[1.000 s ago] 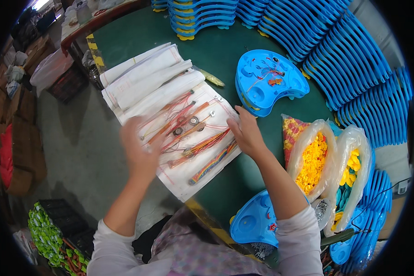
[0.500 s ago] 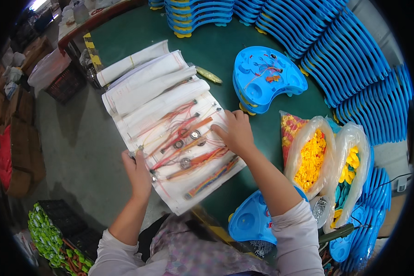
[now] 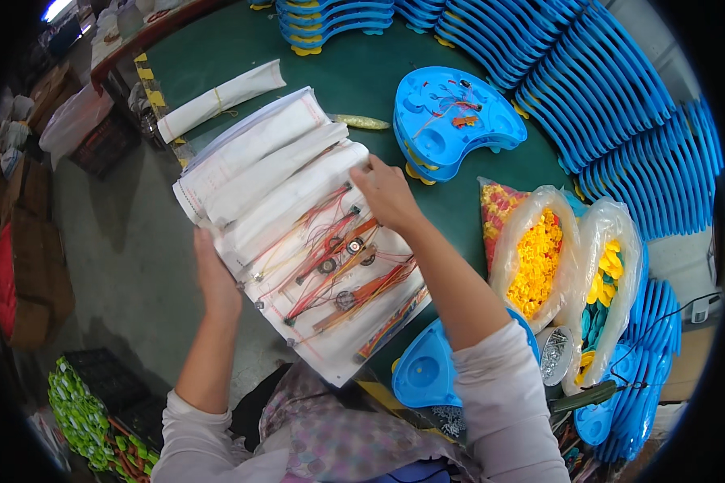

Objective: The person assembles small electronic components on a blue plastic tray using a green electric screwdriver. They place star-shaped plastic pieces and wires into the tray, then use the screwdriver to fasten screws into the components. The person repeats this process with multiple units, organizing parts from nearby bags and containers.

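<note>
A stack of white paper sheets (image 3: 290, 310), its far layers curled over, lies tilted across the near left table edge. Bundles of red, yellow and orange wires (image 3: 342, 262) with small round speaker-like parts (image 3: 356, 245) rest on its top sheet. My left hand (image 3: 216, 278) is closed on the stack's left edge, with its fingers partly hidden beneath. At the right edge, my right hand (image 3: 387, 193) grips the sheets near the curled layers, thumb on top. Just beyond, a separate rolled white paper (image 3: 221, 101) lies on the table.
Blue kidney-shaped plastic trays (image 3: 435, 141) stand right of the papers, wires in the top one. Tall stacks of blue trays (image 3: 596, 80) line the far side. Bags of yellow parts (image 3: 534, 274) sit at the right, beside a bowl of screws (image 3: 554, 354). Another blue tray (image 3: 427, 366) is nearer.
Both hands have slid farther up the stack's side edges. The stack has shifted slightly right and nearer, and a gap now shows between it and the rolled paper.
</note>
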`<state>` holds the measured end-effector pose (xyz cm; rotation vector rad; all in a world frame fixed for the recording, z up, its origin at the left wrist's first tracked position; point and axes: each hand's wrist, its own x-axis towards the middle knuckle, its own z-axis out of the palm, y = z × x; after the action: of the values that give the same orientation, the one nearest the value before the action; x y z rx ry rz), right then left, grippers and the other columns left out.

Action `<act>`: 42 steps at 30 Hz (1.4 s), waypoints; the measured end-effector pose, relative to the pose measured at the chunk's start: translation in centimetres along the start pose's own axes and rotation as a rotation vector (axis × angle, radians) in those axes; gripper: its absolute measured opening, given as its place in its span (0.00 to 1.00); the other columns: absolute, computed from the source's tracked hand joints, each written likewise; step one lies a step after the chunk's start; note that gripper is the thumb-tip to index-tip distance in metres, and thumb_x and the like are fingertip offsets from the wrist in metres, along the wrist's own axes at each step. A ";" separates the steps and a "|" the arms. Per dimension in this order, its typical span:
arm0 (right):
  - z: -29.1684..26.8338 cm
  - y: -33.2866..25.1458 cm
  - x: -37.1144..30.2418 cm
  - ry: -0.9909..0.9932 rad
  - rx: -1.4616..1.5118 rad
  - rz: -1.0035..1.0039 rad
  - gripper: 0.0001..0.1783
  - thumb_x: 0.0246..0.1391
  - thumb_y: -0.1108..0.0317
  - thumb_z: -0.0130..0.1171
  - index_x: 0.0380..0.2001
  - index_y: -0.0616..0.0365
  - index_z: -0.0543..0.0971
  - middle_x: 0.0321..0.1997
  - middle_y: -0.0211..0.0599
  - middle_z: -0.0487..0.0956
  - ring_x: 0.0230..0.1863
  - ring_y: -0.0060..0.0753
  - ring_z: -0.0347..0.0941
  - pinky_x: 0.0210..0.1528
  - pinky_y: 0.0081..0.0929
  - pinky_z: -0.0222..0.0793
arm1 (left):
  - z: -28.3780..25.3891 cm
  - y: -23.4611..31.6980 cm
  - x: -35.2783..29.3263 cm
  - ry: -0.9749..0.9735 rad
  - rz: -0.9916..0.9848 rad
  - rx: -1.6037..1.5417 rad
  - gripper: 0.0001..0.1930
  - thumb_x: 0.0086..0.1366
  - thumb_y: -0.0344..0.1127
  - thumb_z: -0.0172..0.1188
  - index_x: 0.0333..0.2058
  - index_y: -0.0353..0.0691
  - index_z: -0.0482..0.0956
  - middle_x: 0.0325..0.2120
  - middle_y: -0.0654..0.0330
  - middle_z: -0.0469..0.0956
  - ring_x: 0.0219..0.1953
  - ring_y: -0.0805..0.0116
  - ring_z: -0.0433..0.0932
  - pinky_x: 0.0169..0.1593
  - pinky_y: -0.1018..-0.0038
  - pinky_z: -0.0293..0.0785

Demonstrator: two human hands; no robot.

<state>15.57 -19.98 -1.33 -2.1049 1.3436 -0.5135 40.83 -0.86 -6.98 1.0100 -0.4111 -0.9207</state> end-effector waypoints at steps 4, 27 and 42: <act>1.1 0.0 -0.1 0.040 -0.082 -0.045 0.45 0.66 0.40 0.55 0.70 0.69 0.63 0.66 0.60 0.73 0.65 0.58 0.67 0.70 0.46 0.60 | 2.7 -0.4 -0.7 0.216 0.113 0.342 0.39 0.79 0.54 0.47 0.74 0.30 0.48 0.75 0.48 0.51 0.76 0.59 0.51 0.76 0.69 0.46; -1.0 -3.1 -3.4 0.043 -0.397 -0.658 0.05 0.54 0.70 0.66 0.34 0.54 0.80 0.47 0.36 0.77 0.51 0.46 0.72 0.54 0.41 0.70 | 7.8 2.4 -8.5 -0.792 0.645 1.133 0.15 0.58 0.33 0.71 0.43 0.37 0.82 0.48 0.54 0.79 0.46 0.52 0.78 0.51 0.61 0.76; -8.4 -3.8 -28.1 0.362 0.958 0.155 0.06 0.69 0.75 0.56 0.46 0.63 0.71 0.43 0.51 0.85 0.40 0.39 0.86 0.42 0.33 0.83 | 10.0 3.4 -11.0 -0.566 0.689 1.149 0.11 0.62 0.27 0.67 0.44 0.34 0.81 0.47 0.50 0.79 0.48 0.54 0.80 0.50 0.65 0.77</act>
<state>1.36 4.55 7.23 -1.1447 1.0897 -1.2182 29.36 3.38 2.13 1.4496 -1.7768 -0.2475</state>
